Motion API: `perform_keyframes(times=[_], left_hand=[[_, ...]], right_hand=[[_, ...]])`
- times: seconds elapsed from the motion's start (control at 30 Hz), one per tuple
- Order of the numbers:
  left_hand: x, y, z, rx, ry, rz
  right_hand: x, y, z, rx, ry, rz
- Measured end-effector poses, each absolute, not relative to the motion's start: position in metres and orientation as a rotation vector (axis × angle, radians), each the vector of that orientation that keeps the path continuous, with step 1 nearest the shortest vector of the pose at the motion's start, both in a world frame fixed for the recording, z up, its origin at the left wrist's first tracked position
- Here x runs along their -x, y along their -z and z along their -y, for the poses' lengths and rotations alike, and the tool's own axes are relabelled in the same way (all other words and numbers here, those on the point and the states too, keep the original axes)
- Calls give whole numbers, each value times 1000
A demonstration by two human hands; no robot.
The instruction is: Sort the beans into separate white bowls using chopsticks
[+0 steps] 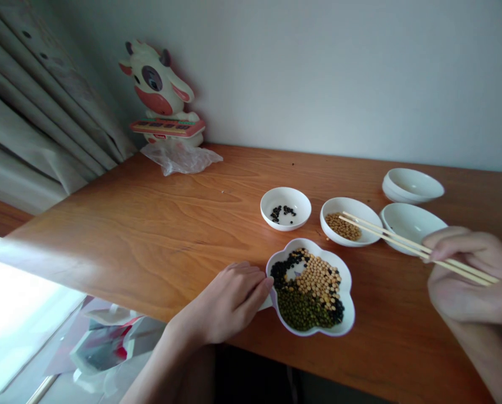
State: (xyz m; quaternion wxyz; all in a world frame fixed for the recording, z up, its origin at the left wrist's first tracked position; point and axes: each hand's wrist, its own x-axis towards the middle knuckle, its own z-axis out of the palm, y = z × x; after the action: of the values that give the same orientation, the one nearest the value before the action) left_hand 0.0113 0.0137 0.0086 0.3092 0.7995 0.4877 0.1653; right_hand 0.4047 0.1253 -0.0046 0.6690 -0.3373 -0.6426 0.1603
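Note:
A white flower-shaped dish (pixel 347 314) near the table's front edge holds mixed black, yellow and green beans. My left hand (pixel 228 300) rests on the table with its fingers curled against the dish's left rim. My right hand (pixel 470 278) grips a pair of wooden chopsticks (pixel 386 233), whose tips hover over a small white bowl of yellow beans (pixel 351 221). To the left of that bowl stands a small white bowl with a few black beans (pixel 285 207).
Two empty white bowls (pixel 411 185) (pixel 409 224) stand at the right rear. A cow-shaped toy (pixel 162 95) and a crumpled plastic bag (pixel 179 157) sit at the back left by the curtain (pixel 32 101). Bags lie on the floor (pixel 103 342) below the wooden table's (pixel 150 224) edge.

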Motion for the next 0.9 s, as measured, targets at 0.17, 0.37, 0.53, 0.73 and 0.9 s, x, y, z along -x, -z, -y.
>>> perform_keyframes(times=[0.17,0.37,0.53,0.73,0.9], left_hand=[[-11,-10,-13,-2111,-442,-1296],[-12,-11,-12,-2100,-439,-1318],[-12,-11,-13,-2096,-435,-1316],[-11,-11,-13,-2103,-424,-1305],[-12,-10,-13,-2092,-437,-1320]], right_hand=[[-386,-1,-109,738,-667,1662],[-354,-5,-90,709,-844,1827],[-350,-1,-91,705,-857,1842],[-354,10,-89,724,-884,1833],[-353,12,-88,759,-910,1800]])
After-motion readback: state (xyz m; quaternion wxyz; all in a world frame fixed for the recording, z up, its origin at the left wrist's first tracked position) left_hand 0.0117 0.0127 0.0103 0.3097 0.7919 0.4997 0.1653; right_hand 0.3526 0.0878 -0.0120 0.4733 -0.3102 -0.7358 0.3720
